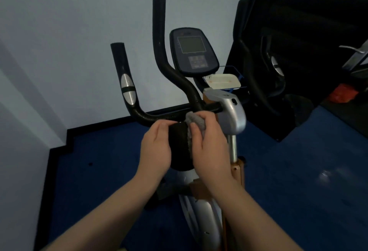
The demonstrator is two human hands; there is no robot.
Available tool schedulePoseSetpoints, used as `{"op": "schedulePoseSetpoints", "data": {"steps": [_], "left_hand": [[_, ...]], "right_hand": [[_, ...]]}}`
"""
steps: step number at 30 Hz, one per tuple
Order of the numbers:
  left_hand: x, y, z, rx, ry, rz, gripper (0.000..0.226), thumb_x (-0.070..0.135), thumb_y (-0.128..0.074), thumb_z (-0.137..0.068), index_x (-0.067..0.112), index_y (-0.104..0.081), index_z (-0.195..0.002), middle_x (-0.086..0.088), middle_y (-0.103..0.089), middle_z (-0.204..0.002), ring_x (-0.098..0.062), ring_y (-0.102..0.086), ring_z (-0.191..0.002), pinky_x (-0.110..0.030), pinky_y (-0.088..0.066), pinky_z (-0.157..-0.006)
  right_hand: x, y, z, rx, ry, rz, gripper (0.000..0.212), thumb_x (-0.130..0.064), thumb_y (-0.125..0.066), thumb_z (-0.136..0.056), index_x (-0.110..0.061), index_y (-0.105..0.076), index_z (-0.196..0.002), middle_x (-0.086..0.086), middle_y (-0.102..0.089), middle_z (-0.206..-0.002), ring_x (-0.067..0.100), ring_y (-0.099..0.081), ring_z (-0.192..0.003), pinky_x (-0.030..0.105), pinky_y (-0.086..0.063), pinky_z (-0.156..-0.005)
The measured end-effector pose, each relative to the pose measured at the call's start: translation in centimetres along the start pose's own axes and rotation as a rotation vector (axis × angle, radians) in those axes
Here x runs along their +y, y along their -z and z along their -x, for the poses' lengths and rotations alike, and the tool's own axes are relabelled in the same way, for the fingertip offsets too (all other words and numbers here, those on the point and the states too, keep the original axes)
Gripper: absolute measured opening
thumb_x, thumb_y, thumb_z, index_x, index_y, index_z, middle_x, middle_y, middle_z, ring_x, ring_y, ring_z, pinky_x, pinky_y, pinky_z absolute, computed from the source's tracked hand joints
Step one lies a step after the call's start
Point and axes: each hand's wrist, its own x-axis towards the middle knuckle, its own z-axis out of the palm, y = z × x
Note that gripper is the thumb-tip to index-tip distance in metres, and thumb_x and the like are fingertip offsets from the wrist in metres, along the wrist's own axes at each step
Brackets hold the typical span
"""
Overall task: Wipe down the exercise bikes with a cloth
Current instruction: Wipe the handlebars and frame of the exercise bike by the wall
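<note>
The grey cloth (pixel 194 124) is bunched in the right hand (pixel 209 143), whose fingers curl round it and press it against the right side of a black padded part (pixel 180 141) just below the handlebar (pixel 159 116) of the exercise bike (pixel 233 111). Whether that black part is a seat nose or a pad on the stem is hard to tell. The left hand (pixel 156 147) cups its left side with fingers curled over the top edge, steadying it.

Beyond the hands the handlebar rises in two black arms, the left one carrying a silver pulse sensor (pixel 128 89). The console (pixel 194 51) stands behind, and a small white tray (pixel 224 81) sits just beside its lower right edge. The bike stands on a blue floor (pixel 288 181) near a pale wall (pixel 59 31).

I judge the work to be somewhere in the middle of this one bike: the cloth is on the central pad now, and nothing shows whether the bars, console or silver frame have been wiped. A second dark machine (pixel 278 71) at the right looks untouched, so more wiping likely remains
</note>
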Motion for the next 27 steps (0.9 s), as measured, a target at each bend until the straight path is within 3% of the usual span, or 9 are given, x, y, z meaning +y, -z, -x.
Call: {"op": "schedulePoseSetpoints", "data": {"steps": [4, 6, 11, 14, 17, 21, 23, 25, 27], "left_hand": [[-0.1, -0.4, 0.5, 0.034, 0.047, 0.041, 0.036, 0.021, -0.039, -0.100, 0.021, -0.073, -0.091, 0.006, -0.072, -0.090, -0.008, -0.065, -0.088, -0.027, -0.050, -0.078], [-0.1, -0.4, 0.5, 0.033, 0.057, 0.044, 0.036, 0.021, -0.039, -0.100, 0.023, -0.073, -0.090, 0.009, -0.072, -0.088, -0.004, -0.065, -0.085, -0.024, -0.048, -0.075], [0.4, -0.3, 0.4, 0.044, 0.034, 0.033, 0.035, 0.019, -0.041, -0.098, 0.024, -0.073, -0.087, 0.010, -0.071, -0.086, -0.002, -0.064, -0.081, -0.011, -0.047, -0.066], [0.4, -0.2, 1.0, 0.065, 0.070, 0.063, 0.028, 0.025, -0.043, -0.099, 0.023, -0.071, -0.092, 0.006, -0.070, -0.091, -0.006, -0.064, -0.087, -0.019, -0.049, -0.070], [0.5, 1.3, 1.6, -0.006, 0.024, 0.062, 0.024, 0.022, -0.045, -0.100, 0.024, -0.069, -0.099, 0.008, -0.071, -0.094, -0.003, -0.064, -0.090, -0.013, -0.049, -0.072], [0.6, 4.0, 1.9, -0.099, 0.033, 0.086, 0.027, 0.010, -0.047, -0.098, 0.017, -0.071, -0.107, 0.003, -0.075, -0.099, -0.007, -0.068, -0.094, -0.013, -0.052, -0.077], [0.4, 4.3, 2.2, -0.088, 0.061, 0.143, 0.028, 0.012, -0.045, -0.099, 0.018, -0.071, -0.104, 0.003, -0.076, -0.096, -0.008, -0.069, -0.092, -0.017, -0.054, -0.078], [0.3, 4.0, 2.6, -0.047, 0.126, 0.220, 0.030, 0.018, -0.041, -0.101, 0.016, -0.072, -0.103, 0.001, -0.075, -0.095, -0.011, -0.069, -0.094, -0.024, -0.054, -0.083], [0.1, 3.9, 2.9, -0.024, 0.149, 0.241, 0.034, 0.020, -0.038, -0.101, 0.013, -0.071, -0.105, -0.004, -0.075, -0.100, -0.017, -0.068, -0.100, -0.031, -0.052, -0.089]], "right_hand": [[-0.1, -1.3, 3.7, 0.133, -0.141, -0.273, 0.031, -0.043, -0.038, -0.094, -0.037, -0.043, -0.124, -0.010, -0.054, -0.119, -0.003, -0.053, -0.109, 0.011, -0.045, -0.086], [-0.1, -0.9, 3.3, 0.117, -0.111, -0.213, 0.027, -0.042, -0.038, -0.095, -0.038, -0.042, -0.121, -0.008, -0.055, -0.117, -0.002, -0.055, -0.105, 0.018, -0.048, -0.084], [-0.8, 0.7, -2.4, -0.152, 0.087, 0.194, 0.016, -0.028, -0.044, -0.098, -0.025, -0.050, -0.113, -0.002, -0.060, -0.107, 0.016, -0.060, -0.092, 0.043, -0.052, -0.077], [-0.3, 1.1, -0.3, -0.140, 0.126, 0.107, 0.026, -0.023, -0.048, -0.097, -0.025, -0.050, -0.122, -0.002, -0.055, -0.114, 0.009, -0.056, -0.099, 0.033, -0.050, -0.084], [1.4, 3.2, 2.0, -0.177, 0.155, 0.037, 0.030, -0.028, -0.052, -0.095, -0.028, -0.048, -0.124, -0.006, -0.049, -0.113, -0.001, -0.050, -0.097, 0.018, -0.046, -0.080], [0.0, 3.0, -0.7, -0.022, 0.313, 0.214, 0.026, -0.035, -0.048, -0.093, -0.018, -0.058, -0.109, -0.001, -0.049, -0.106, 0.013, -0.049, -0.093, 0.028, -0.045, -0.076], [-1.9, 1.2, -1.2, -0.067, 0.386, 0.308, 0.029, -0.037, -0.046, -0.092, -0.018, -0.062, -0.108, 0.002, -0.055, -0.104, 0.018, -0.050, -0.095, 0.032, -0.039, -0.080], [-2.7, -0.9, 0.7, -0.114, 0.373, 0.359, 0.031, -0.037, -0.042, -0.094, -0.019, -0.062, -0.110, 0.002, -0.057, -0.104, 0.018, -0.050, -0.095, 0.033, -0.038, -0.080], [-2.5, -1.4, 3.2, -0.115, 0.264, 0.199, 0.031, -0.035, -0.040, -0.095, -0.020, -0.061, -0.111, -0.002, -0.055, -0.105, 0.014, -0.050, -0.093, 0.031, -0.042, -0.077]]}}
